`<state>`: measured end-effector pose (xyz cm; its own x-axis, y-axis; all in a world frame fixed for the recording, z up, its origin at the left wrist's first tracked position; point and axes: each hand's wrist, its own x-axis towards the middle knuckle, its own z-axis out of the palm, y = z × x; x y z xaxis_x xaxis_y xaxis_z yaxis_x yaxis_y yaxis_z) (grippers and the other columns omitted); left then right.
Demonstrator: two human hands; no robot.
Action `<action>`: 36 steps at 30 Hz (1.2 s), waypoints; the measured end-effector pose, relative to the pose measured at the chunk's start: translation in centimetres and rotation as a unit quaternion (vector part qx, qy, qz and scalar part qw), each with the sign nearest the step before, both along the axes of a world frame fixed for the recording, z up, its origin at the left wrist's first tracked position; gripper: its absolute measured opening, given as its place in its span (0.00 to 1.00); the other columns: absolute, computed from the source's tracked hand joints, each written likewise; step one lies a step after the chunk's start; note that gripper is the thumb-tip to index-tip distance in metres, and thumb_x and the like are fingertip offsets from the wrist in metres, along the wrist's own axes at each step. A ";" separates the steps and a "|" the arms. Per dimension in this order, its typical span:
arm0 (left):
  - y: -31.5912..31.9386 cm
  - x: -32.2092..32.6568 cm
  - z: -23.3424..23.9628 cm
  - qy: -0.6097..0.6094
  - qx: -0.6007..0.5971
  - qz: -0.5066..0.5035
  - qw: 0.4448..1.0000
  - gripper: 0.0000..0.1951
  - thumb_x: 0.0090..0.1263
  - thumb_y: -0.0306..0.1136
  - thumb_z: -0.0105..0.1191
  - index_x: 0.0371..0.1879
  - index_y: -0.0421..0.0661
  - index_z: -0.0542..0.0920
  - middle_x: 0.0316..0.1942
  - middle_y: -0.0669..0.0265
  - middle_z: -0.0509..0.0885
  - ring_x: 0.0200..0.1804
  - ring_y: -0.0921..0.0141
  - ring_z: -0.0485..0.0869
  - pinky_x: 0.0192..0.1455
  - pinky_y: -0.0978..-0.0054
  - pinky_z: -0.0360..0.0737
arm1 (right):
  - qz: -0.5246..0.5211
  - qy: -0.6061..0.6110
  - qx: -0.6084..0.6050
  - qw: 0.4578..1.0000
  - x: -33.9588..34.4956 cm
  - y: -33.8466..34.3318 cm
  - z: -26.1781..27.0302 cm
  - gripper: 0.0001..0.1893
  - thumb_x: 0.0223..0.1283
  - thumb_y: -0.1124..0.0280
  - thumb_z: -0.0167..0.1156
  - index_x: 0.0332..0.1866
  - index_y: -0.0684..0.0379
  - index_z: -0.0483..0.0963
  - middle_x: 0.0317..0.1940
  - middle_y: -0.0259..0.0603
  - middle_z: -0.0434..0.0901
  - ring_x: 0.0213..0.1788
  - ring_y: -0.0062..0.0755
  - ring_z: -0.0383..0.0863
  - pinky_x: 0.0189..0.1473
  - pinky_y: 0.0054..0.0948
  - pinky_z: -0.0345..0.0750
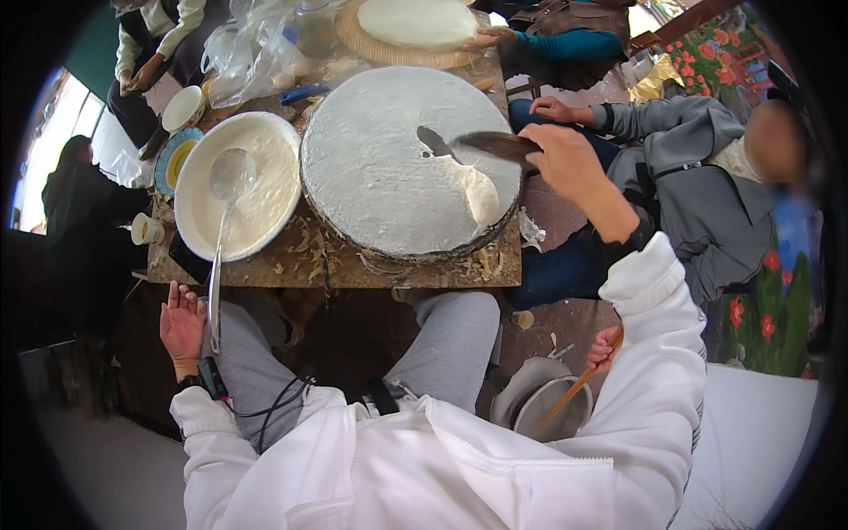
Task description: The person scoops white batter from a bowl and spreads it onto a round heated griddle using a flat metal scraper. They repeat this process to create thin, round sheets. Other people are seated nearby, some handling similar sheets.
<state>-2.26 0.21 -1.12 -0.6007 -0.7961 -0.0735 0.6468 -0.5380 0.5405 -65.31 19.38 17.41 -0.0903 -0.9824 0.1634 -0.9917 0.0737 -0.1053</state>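
Note:
My right hand [570,159] grips a dark scraper [497,144], its blade over the right side of a large round griddle [371,179]. A thin layer of pale batter coats the griddle, with a thicker lump of batter [482,195] near its right edge and a dark bare streak beside the blade. My left hand [183,324] rests palm up by my thigh with its fingers apart, holding nothing. Near it is the handle of a metal ladle [233,172], whose bowl lies in the batter [270,192] inside a white basin [182,218].
Left on the wooden table [311,275] stand a patterned bowl [183,109], a blue-rimmed dish [161,165] and a paper cup [147,229]. Behind is a woven round mat [351,33] with a flat white sheet, touched by another person's hand. A seated person [702,152] is close at right.

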 end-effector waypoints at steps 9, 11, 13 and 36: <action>-2.0 2.1 -1.5 0.020 0.003 -0.004 1.000 0.24 0.73 0.40 0.45 0.65 0.43 0.64 0.55 0.63 0.73 0.56 0.67 0.71 0.61 0.60 0.67 | -0.351 -0.095 0.017 0.931 5.6 3.8 -5.0 0.14 0.50 0.67 0.54 0.38 0.68 0.70 0.37 0.65 0.78 0.43 0.63 0.78 0.50 0.50 0.74; -2.2 2.5 -1.7 0.022 -0.003 -0.007 1.000 0.24 0.72 0.40 0.46 0.65 0.43 0.64 0.55 0.63 0.73 0.56 0.67 0.72 0.61 0.60 0.67 | -0.398 -0.091 0.002 0.913 7.4 3.9 -5.8 0.14 0.51 0.69 0.51 0.40 0.69 0.68 0.37 0.68 0.78 0.43 0.67 0.77 0.50 0.51 0.73; -2.2 2.9 -1.8 0.043 -0.002 -0.023 0.999 0.25 0.72 0.40 0.46 0.65 0.43 0.63 0.55 0.63 0.72 0.56 0.67 0.71 0.62 0.60 0.67 | -0.450 -0.100 -0.006 0.887 9.2 3.8 -6.5 0.15 0.52 0.70 0.49 0.41 0.70 0.67 0.37 0.69 0.78 0.44 0.68 0.77 0.50 0.51 0.73; -2.0 4.4 -0.9 0.111 0.000 0.000 0.994 0.25 0.72 0.39 0.46 0.66 0.44 0.62 0.55 0.62 0.68 0.54 0.66 0.69 0.60 0.59 0.69 | -0.493 -0.103 -0.049 0.862 8.5 -8.7 -7.3 0.16 0.55 0.69 0.50 0.41 0.75 0.66 0.37 0.66 0.79 0.42 0.57 0.82 0.46 0.44 0.79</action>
